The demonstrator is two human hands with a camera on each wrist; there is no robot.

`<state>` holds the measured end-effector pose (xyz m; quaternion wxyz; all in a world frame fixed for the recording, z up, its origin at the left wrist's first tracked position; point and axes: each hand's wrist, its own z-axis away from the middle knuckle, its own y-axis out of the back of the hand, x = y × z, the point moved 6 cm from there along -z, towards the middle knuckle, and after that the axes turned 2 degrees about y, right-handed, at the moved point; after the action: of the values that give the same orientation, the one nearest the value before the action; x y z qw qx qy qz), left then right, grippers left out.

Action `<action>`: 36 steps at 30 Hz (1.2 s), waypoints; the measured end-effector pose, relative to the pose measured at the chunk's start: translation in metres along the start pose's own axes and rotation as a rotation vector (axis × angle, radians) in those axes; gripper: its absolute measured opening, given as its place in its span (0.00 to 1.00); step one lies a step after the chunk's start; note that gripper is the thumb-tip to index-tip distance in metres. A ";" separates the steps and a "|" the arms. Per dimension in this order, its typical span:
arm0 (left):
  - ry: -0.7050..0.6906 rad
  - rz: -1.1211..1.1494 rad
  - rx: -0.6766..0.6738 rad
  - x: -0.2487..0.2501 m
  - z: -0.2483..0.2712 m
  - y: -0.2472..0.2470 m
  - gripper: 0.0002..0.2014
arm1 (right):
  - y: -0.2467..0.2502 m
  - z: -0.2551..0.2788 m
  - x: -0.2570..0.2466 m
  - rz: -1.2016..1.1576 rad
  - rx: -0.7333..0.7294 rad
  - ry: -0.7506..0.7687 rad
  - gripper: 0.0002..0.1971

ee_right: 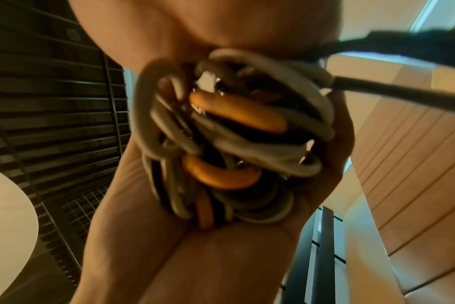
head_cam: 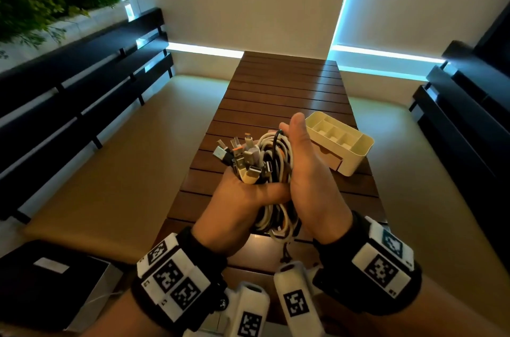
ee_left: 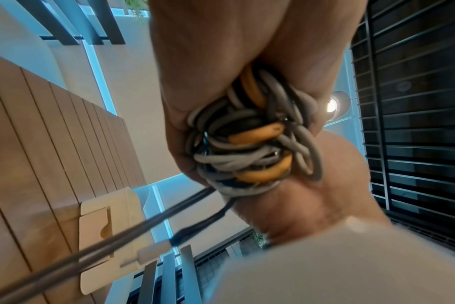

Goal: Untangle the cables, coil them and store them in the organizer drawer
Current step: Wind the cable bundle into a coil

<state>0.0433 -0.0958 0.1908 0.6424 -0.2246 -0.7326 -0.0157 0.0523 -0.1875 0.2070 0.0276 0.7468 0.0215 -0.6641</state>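
Both hands held the whole bundle of cables (head_cam: 271, 168) up in the air above the near end of the slatted wooden table (head_cam: 278, 93). The left hand (head_cam: 234, 207) gripped it from below, its thumb curled across the middle of the bundle. The right hand (head_cam: 309, 171) was pressed flat against the bundle's right side with its fingers straight and together, thumb pointing up. A cluster of plugs (head_cam: 240, 156) stuck out at the top left, and loose loops (head_cam: 278, 223) hung down between the wrists. The wrist views showed grey, black and orange strands wound tightly through one another, with a black cable (ee_left: 148, 222) trailing out of the mass.

The cream organizer (head_cam: 340, 143) stood on the table just beyond the right hand, its top compartments bare and its drawer (head_cam: 329, 160) apparently shut.

The step in hand looked like the very start: untangling had not begun. To do it well, the bundle probably wanted setting down on the table so that both hands were free. It seemed best to pick one plug from the cluster and follow its cable back through the loops, loosening rather than pulling, since a hard tug would likely tighten the knot. The drawer would need opening before any coil could go in.
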 end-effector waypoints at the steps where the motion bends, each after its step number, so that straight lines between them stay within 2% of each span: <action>1: 0.006 0.013 -0.008 0.000 -0.001 0.000 0.10 | 0.001 -0.002 0.000 0.037 0.004 0.006 0.21; 5: 0.023 0.116 -0.003 -0.002 -0.009 0.002 0.14 | 0.007 -0.007 -0.002 0.116 -0.007 0.005 0.30; 8: 0.065 0.223 0.058 -0.007 -0.016 0.009 0.19 | 0.008 -0.006 0.005 -0.012 -0.025 -0.046 0.24; 10: 0.116 0.274 0.082 -0.011 -0.018 0.013 0.19 | 0.012 -0.006 0.016 -0.114 0.039 -0.069 0.24; 13: 0.144 0.310 0.074 -0.014 -0.019 0.015 0.18 | 0.017 -0.002 0.025 -0.125 0.140 -0.039 0.23; 17: 0.141 0.333 0.047 -0.015 -0.019 0.011 0.17 | 0.019 0.003 0.021 -0.060 0.163 0.019 0.21; 25: 0.126 0.356 0.058 -0.017 -0.016 0.010 0.18 | 0.009 0.005 0.025 0.033 0.128 0.005 0.22; 28: 0.128 0.353 0.060 -0.016 -0.013 0.009 0.19 | 0.006 0.009 0.023 0.064 0.093 0.009 0.18; 29: 0.129 0.346 0.054 -0.015 -0.013 0.010 0.20 | 0.004 0.011 0.020 0.067 0.079 0.006 0.19; 32: 0.125 0.317 0.042 -0.014 -0.014 0.013 0.23 | -0.002 0.017 0.016 0.083 0.042 -0.030 0.31; 36: 0.127 0.319 0.011 -0.015 -0.012 0.013 0.27 | -0.001 0.018 0.016 0.094 0.004 -0.023 0.29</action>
<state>0.0598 -0.0925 0.1756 0.6830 -0.3329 -0.6457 0.0763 0.0362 -0.1875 0.1889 0.0578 0.7394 -0.0154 -0.6706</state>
